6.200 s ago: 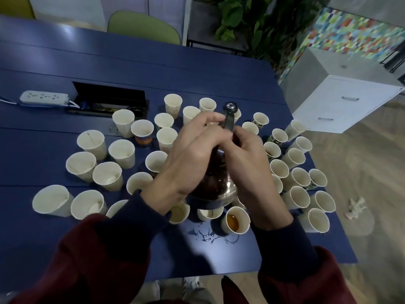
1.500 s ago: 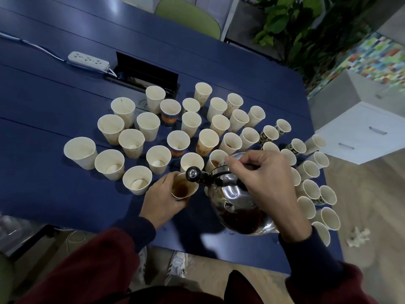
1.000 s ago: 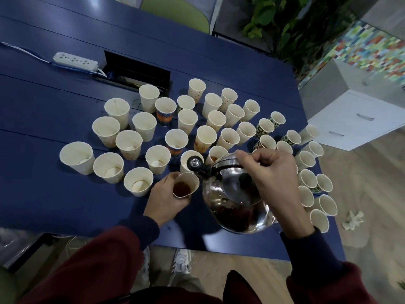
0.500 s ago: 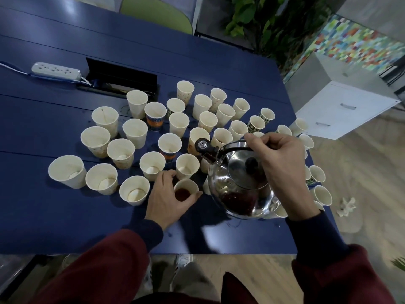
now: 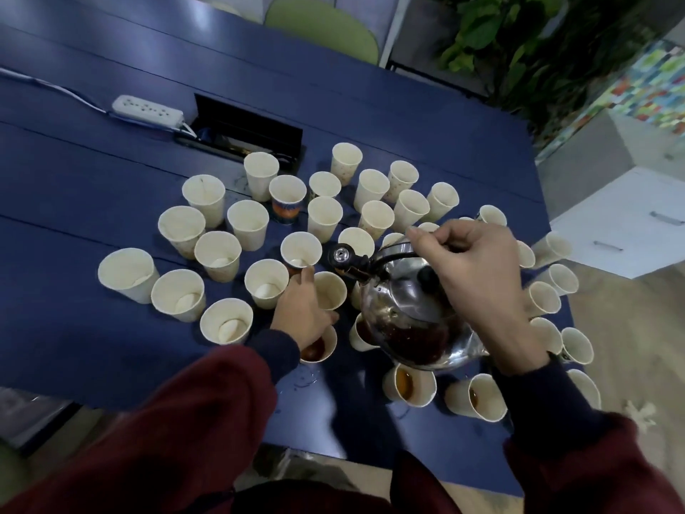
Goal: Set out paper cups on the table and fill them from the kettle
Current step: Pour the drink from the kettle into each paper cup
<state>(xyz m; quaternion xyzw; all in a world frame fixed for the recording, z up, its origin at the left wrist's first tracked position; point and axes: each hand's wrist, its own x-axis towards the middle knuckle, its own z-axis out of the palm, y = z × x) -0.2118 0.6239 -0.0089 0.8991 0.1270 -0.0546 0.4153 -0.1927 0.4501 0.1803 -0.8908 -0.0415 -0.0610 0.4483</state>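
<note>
Several white paper cups stand crowded on the dark blue table [image 5: 92, 172]. My right hand [image 5: 478, 276] grips the handle of a shiny steel kettle [image 5: 411, 320], held above the cups with its spout to the left and dark tea visible through its side. My left hand [image 5: 302, 309] wraps around an empty paper cup [image 5: 330, 289] just under the spout. Close behind my left wrist stands a filled cup of brown tea [image 5: 318, 348]. Two more cups with tea [image 5: 409, 385] [image 5: 478, 396] stand near the table's front edge.
A white power strip [image 5: 148, 111] and an open black cable box [image 5: 246, 133] lie at the back left. A green chair [image 5: 322, 27], a plant [image 5: 519, 42] and a white drawer cabinet [image 5: 622, 224] stand beyond the table. Spilled drops wet the table by the filled cup.
My left hand set down the cup it had been holding under the spout, now full of tea, and reached forward to another empty cup. The kettle tipped back upright.
</note>
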